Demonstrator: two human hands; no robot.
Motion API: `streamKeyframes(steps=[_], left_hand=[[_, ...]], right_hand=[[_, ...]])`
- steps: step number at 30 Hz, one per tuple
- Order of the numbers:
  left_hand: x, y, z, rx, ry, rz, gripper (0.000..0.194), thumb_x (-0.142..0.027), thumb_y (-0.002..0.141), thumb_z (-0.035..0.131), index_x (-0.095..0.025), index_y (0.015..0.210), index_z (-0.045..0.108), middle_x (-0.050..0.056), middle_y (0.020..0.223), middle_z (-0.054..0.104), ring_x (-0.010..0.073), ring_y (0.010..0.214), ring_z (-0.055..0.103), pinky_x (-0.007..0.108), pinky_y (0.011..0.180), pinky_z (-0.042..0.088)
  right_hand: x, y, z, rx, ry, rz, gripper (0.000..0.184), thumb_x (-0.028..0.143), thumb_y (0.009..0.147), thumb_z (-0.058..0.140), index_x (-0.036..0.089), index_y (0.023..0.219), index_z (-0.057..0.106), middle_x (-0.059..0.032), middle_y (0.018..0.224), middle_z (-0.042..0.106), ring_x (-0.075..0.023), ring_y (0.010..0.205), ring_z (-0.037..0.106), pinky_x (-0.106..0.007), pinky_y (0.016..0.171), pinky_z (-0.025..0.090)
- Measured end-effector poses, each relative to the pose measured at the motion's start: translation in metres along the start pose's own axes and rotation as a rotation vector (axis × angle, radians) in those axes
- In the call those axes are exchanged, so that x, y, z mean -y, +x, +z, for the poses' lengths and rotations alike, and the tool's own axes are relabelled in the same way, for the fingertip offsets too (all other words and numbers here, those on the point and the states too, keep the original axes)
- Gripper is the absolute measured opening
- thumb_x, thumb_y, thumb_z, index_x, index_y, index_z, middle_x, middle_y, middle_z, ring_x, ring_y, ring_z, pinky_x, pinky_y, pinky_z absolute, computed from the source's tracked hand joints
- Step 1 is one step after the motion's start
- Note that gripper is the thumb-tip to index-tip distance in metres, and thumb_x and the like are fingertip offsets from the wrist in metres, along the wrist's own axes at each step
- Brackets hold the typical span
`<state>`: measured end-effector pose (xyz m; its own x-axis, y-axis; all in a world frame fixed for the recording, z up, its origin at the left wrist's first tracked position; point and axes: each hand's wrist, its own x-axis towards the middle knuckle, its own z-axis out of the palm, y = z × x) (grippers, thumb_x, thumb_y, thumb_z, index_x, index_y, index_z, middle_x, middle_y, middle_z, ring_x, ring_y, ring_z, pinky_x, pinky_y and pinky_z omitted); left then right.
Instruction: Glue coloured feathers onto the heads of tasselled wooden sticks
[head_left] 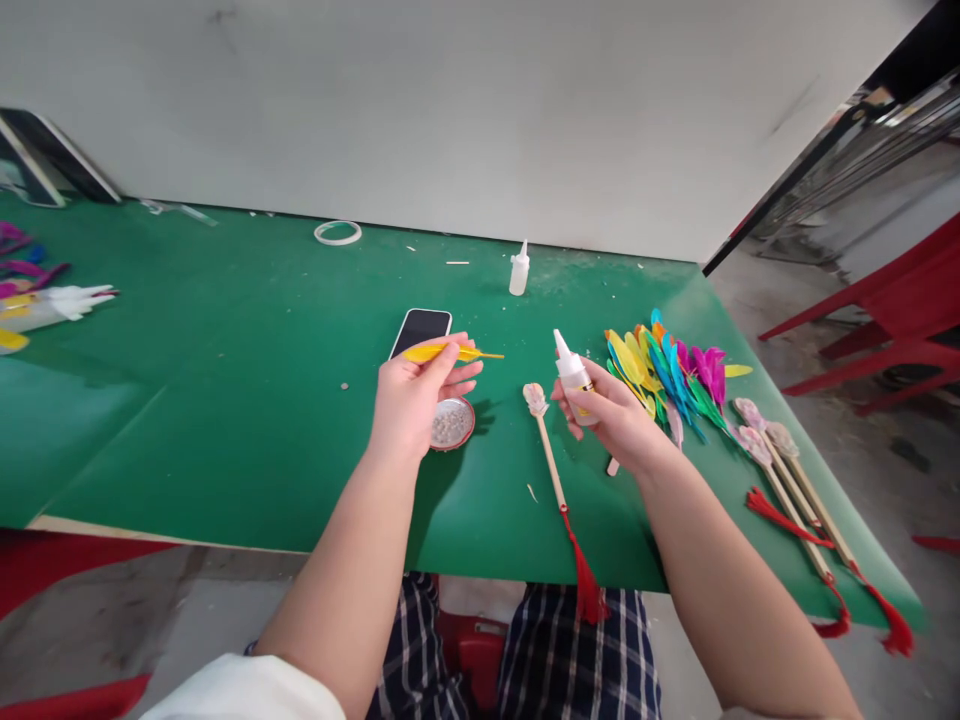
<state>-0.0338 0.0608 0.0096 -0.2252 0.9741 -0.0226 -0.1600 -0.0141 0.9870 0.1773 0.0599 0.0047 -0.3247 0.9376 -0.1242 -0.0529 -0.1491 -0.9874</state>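
Note:
My left hand [429, 385] pinches a yellow feather [427, 352], its bare quill pointing right. Below that hand sits a small round dish [452, 424] with a red rim and little pale bits inside. My right hand [611, 405] is wrapped round a small white glue bottle [574, 380], its nozzle tilted up and left. Between the hands lies a wooden stick [551, 460] with a pale, flower-like head and a red tassel [587, 585] hanging over the table edge. A pile of coloured feathers [660, 365] rests beyond my right hand.
A phone [421, 328] lies behind my left hand. Farther back are a second white bottle [519, 272] and a roll of tape [337, 233]. Several tasselled sticks [795, 490] lie at the right edge. Feathered pieces [52, 305] sit far left on the green table [247, 400].

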Motion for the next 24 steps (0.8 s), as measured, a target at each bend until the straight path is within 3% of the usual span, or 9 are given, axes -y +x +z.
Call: streamKeyframes(steps=[3,7,13,15,17,20,22,24], left_hand=[[-0.003,0.003,-0.008,-0.004,0.052,-0.017,0.035,-0.041,0.076,0.059,-0.016,0.1,0.062,0.009,0.095,0.068,0.0171,0.072,0.068,0.024,0.058,0.056],[-0.009,0.002,-0.02,-0.017,0.142,0.058,0.033,-0.042,0.079,0.053,-0.015,0.097,0.062,0.01,0.1,0.066,0.0177,0.072,0.068,0.025,0.058,0.056],[-0.013,-0.006,-0.039,0.168,0.23,-0.004,0.032,-0.041,0.077,0.057,-0.013,0.09,0.063,0.012,0.095,0.067,0.0193,0.072,0.067,0.024,0.053,0.054],[-0.016,-0.005,-0.047,0.062,0.142,0.104,0.031,-0.04,0.077,0.057,-0.013,0.09,0.064,0.012,0.095,0.067,0.0187,0.075,0.067,0.023,0.056,0.054],[-0.02,-0.001,-0.057,-0.178,0.017,0.252,0.029,-0.04,0.078,0.055,-0.015,0.09,0.063,0.009,0.091,0.068,0.0153,0.071,0.067,0.022,0.055,0.052],[-0.028,0.007,-0.072,-0.467,-0.112,0.378,0.025,-0.039,0.079,0.053,-0.017,0.089,0.061,0.005,0.084,0.069,0.0113,0.065,0.065,0.018,0.052,0.049],[-0.032,0.01,-0.079,-0.521,-0.13,0.396,0.024,-0.038,0.08,0.051,-0.018,0.089,0.061,0.004,0.084,0.069,0.0114,0.065,0.065,0.018,0.052,0.049],[-0.035,0.01,-0.083,-0.526,-0.119,0.395,0.024,-0.038,0.08,0.05,-0.018,0.091,0.06,0.004,0.086,0.069,0.0117,0.067,0.065,0.019,0.053,0.049]], right_hand=[[-0.002,0.002,0.002,0.014,-0.021,-0.039,0.047,0.034,0.074,0.059,0.022,0.117,0.046,-0.0046,0.094,0.057,-0.0109,0.07,0.053,-0.021,0.051,0.047],[-0.005,0.004,0.006,0.029,-0.037,-0.038,0.048,0.041,0.077,0.055,0.026,0.12,0.037,-0.0019,0.088,0.059,-0.01,0.06,0.052,-0.021,0.042,0.044],[-0.025,0.011,0.013,-0.19,-0.301,-0.147,0.033,0.041,0.07,0.062,0.022,0.089,0.042,0.0037,0.073,0.053,-0.0101,0.06,0.052,-0.023,0.052,0.045],[-0.031,0.012,0.018,-0.207,-0.472,-0.172,0.031,0.042,0.07,0.061,0.022,0.086,0.044,0.0017,0.075,0.057,-0.0126,0.066,0.055,-0.027,0.061,0.046],[-0.034,0.013,0.027,-0.164,-0.661,-0.211,0.029,0.041,0.07,0.062,0.021,0.086,0.047,-0.0027,0.086,0.062,-0.0167,0.077,0.058,-0.032,0.07,0.046],[-0.033,0.018,0.049,0.063,-0.907,-0.38,0.026,0.038,0.073,0.062,0.021,0.088,0.05,-0.0116,0.113,0.058,-0.025,0.108,0.052,-0.043,0.086,0.043],[-0.033,0.025,0.066,0.255,-1.045,-0.512,0.026,0.036,0.073,0.063,0.018,0.088,0.052,-0.0167,0.129,0.047,-0.0283,0.127,0.035,-0.048,0.096,0.036],[-0.034,0.032,0.082,0.381,-1.142,-0.571,0.027,0.033,0.072,0.064,0.015,0.089,0.053,-0.0208,0.136,0.037,-0.0302,0.133,0.022,-0.048,0.103,0.03]])
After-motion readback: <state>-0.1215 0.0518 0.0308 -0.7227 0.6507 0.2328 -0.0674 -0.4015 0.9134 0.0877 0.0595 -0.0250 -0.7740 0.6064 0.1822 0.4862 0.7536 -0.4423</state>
